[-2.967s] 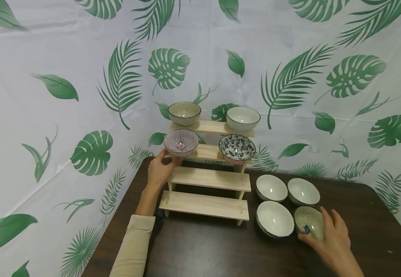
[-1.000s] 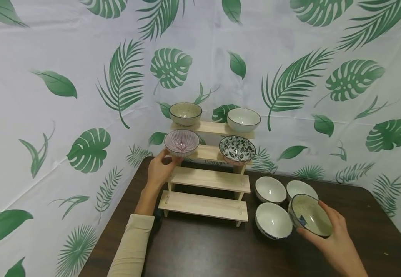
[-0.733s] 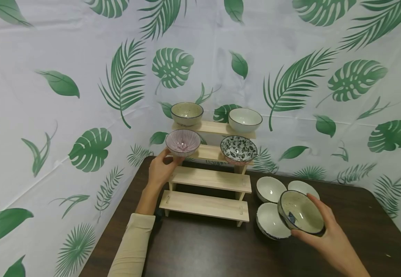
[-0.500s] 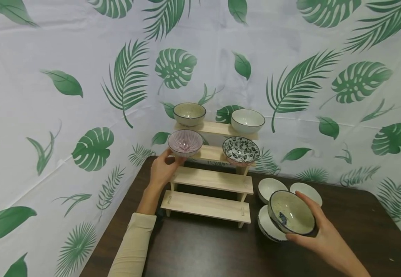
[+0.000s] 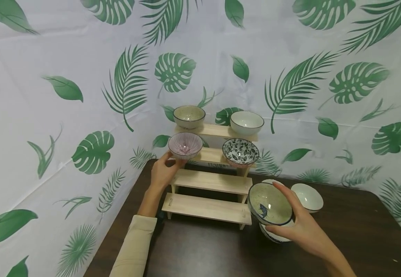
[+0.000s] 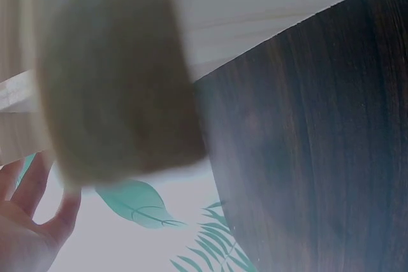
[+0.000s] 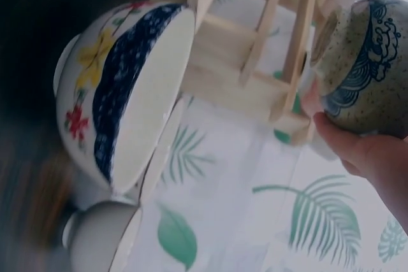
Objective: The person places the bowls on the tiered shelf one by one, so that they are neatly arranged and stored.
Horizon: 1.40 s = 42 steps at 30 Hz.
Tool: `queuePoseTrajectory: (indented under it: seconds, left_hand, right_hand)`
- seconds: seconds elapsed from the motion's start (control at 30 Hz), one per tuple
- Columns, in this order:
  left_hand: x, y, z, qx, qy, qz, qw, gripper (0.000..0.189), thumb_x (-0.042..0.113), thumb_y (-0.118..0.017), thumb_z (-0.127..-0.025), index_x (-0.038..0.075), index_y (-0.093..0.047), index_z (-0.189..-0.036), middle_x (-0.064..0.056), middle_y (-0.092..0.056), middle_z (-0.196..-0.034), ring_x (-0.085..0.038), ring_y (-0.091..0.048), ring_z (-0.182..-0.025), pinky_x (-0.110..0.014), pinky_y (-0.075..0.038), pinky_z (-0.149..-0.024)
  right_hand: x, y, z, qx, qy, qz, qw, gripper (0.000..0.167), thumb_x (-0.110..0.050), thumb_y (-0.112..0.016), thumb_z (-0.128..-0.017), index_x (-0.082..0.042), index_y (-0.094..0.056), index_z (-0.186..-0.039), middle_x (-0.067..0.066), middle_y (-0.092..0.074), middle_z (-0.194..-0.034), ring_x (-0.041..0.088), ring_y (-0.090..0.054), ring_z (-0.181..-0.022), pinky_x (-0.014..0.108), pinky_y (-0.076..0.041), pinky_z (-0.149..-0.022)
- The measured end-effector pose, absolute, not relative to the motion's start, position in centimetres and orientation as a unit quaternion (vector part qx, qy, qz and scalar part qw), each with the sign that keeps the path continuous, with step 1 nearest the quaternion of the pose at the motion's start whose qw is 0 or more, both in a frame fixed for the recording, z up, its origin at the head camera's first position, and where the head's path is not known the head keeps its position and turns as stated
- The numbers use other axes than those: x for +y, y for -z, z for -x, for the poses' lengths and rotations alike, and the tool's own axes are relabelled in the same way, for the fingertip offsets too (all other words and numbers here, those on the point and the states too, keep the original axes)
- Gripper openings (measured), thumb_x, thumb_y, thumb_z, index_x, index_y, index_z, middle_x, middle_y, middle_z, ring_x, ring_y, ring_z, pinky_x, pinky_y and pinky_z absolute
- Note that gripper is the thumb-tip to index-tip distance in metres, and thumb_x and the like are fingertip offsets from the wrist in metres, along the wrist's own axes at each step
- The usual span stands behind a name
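My right hand (image 5: 302, 225) grips the speckled green bowl (image 5: 269, 204), thumb low on its side and fingers at the rim. The bowl is raised and tilted, showing a blue motif inside; in the right wrist view blue waves decorate its outside (image 7: 357, 62). At the second-highest step of the wooden tiered shelf (image 5: 205, 207), my left hand (image 5: 162, 169) holds the pink striped bowl (image 5: 185, 144) low on its side, between thumb and fingers. Those fingers also show in the left wrist view, beside a blurred shape; the bowl is hidden there.
A black-and-white patterned bowl (image 5: 240, 151) shares that step. On the top step sit a beige bowl (image 5: 189, 117) and a white bowl (image 5: 247, 123). A white bowl (image 5: 306, 197) and a flowered, blue-banded bowl (image 7: 102, 87) stand on the dark table (image 5: 200, 254), another partly hidden behind the held bowl.
My right hand has lifted the green bowl off the table and carried it left toward the shelf, over the other bowls. The left hand keeps its place at the pink bowl.
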<state>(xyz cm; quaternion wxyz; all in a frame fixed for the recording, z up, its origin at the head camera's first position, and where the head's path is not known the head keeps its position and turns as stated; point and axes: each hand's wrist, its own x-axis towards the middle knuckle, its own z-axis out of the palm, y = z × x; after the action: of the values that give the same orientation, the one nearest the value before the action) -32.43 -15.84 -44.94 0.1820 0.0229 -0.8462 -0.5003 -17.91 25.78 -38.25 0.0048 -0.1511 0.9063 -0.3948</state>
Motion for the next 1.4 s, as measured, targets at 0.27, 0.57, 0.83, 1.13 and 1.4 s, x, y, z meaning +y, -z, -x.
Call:
queuePoseTrajectory:
  seconds: [0.27, 0.57, 0.83, 1.13, 1.4]
  left_hand:
    - [-16.0, 45.6, 32.0, -0.844, 0.506, -0.026, 0.174, 0.058, 0.065, -0.075, -0.084, 0.032, -0.068, -0.132, -0.007, -0.077, -0.120, -0.035, -0.067, -0.122, -0.061, -0.048, -0.105]
    - [-15.9, 45.8, 32.1, -0.846, 0.503, -0.030, 0.173, 0.058, 0.063, -0.076, -0.084, 0.031, -0.069, -0.131, -0.007, -0.075, -0.125, -0.034, -0.069, -0.118, -0.058, -0.051, -0.102]
    - [-15.9, 46.0, 31.9, -0.845, 0.503, -0.027, 0.177, 0.056, 0.061, -0.077, -0.084, 0.030, -0.070, -0.131, -0.007, -0.076, -0.123, -0.034, -0.069, -0.119, -0.057, -0.051, -0.103]
    - [-15.7, 45.6, 32.2, -0.842, 0.505, -0.020, 0.188, 0.056, 0.063, -0.076, -0.084, 0.031, -0.070, -0.129, -0.006, -0.076, -0.122, -0.033, -0.071, -0.116, -0.058, -0.052, -0.100]
    - [-15.9, 45.1, 32.5, -0.843, 0.501, -0.021, 0.192, 0.052, 0.059, -0.077, -0.085, 0.030, -0.071, -0.128, -0.007, -0.077, -0.120, -0.033, -0.070, -0.117, -0.058, -0.052, -0.101]
  right_hand:
    - [23.6, 39.5, 19.4, 0.902, 0.400, 0.165, 0.008, 0.108, -0.038, -0.091, -0.078, -0.051, -0.020, -0.159, 0.005, -0.021, -0.169, 0.040, -0.035, -0.146, 0.069, -0.045, -0.098]
    - [22.3, 41.5, 21.6, 0.890, 0.420, 0.176, 0.000, 0.106, -0.035, -0.090, -0.080, -0.050, -0.021, -0.159, 0.008, -0.024, -0.166, 0.040, -0.036, -0.143, 0.067, -0.046, -0.097]
    - [21.0, 42.8, 22.9, 0.888, 0.422, 0.181, -0.001, 0.105, -0.037, -0.090, -0.079, -0.033, -0.027, -0.162, 0.009, -0.022, -0.168, 0.039, -0.026, -0.152, 0.077, -0.035, -0.105]
    - [19.1, 42.5, 23.9, 0.888, 0.418, 0.193, -0.011, 0.099, -0.036, -0.089, -0.079, -0.028, -0.032, -0.160, 0.013, -0.019, -0.169, 0.042, -0.028, -0.152, 0.076, -0.038, -0.104]
    - [17.7, 42.1, 24.8, 0.881, 0.429, 0.200, -0.008, 0.101, -0.035, -0.091, -0.079, -0.028, -0.032, -0.160, 0.014, -0.017, -0.168, 0.041, -0.029, -0.151, 0.073, -0.038, -0.107]
